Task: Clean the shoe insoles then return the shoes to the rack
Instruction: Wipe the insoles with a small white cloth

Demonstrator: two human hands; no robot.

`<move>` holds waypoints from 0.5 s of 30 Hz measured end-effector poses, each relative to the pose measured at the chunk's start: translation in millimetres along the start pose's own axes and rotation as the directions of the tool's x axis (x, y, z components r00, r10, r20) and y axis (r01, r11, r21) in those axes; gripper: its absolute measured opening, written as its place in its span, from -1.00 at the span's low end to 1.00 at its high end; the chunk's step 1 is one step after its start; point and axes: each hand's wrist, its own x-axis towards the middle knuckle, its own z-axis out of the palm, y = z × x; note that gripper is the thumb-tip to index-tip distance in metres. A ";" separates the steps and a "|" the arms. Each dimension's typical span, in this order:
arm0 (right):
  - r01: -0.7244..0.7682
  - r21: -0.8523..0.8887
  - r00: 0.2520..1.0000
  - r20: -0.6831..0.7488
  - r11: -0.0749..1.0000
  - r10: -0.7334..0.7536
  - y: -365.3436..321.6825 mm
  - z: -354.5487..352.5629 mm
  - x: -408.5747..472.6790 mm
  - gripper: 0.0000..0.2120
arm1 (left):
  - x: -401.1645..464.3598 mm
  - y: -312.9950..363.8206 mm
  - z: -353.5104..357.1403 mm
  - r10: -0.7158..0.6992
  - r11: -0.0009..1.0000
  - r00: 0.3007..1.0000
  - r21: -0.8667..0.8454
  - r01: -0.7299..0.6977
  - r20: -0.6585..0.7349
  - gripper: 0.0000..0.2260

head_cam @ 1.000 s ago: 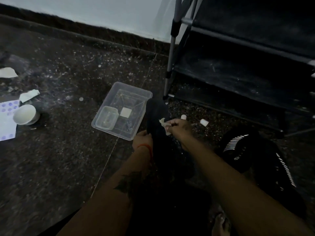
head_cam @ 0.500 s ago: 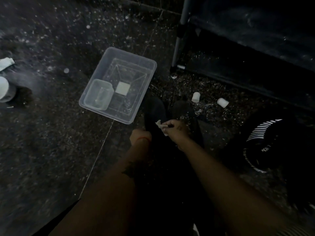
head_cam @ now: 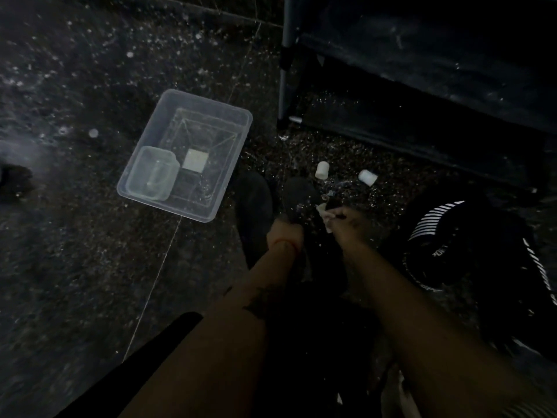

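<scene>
Fingers [head_cam: 339,214] pinching wipe [head_cam: 322,209], wiping insole [head_cam: 297,197].
Left hand [head_cam: 284,233] gripping insole beside tub [head_cam: 184,153]; probably light, floppy, best held mid-length.

You look down on a dark speckled stone floor [head_cam: 75,267] under dim light, crossed by a thin pale joint line [head_cam: 156,279]. At upper right stands a black shelving unit [head_cam: 437,70] with a grey metal upright [head_cam: 284,64]; whether anything sits on its shelves cannot be told. Pale flecks and grit scatter over the floor, densest just before the unit's foot.
</scene>
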 end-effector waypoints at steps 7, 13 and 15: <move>-0.003 -0.039 0.991 0.131 0.999 0.008 9.7 3.2 3.4 -0.88 | 44.7 -23.9 41.1 -0.211 0.903 0.974 -0.366 0.225 0.077 -0.35; -0.032 -0.006 0.997 0.075 0.999 0.032 -1.5 -4.5 -10.5 -0.91 | -3.2 7.3 12.5 -0.130 0.915 0.977 -0.359 0.183 0.168 -0.60; -0.009 0.001 0.996 0.090 1.000 0.009 -12.9 -12.7 -19.9 -0.86 | -11.4 11.7 7.1 -0.109 0.923 0.979 -0.348 0.164 0.170 -0.60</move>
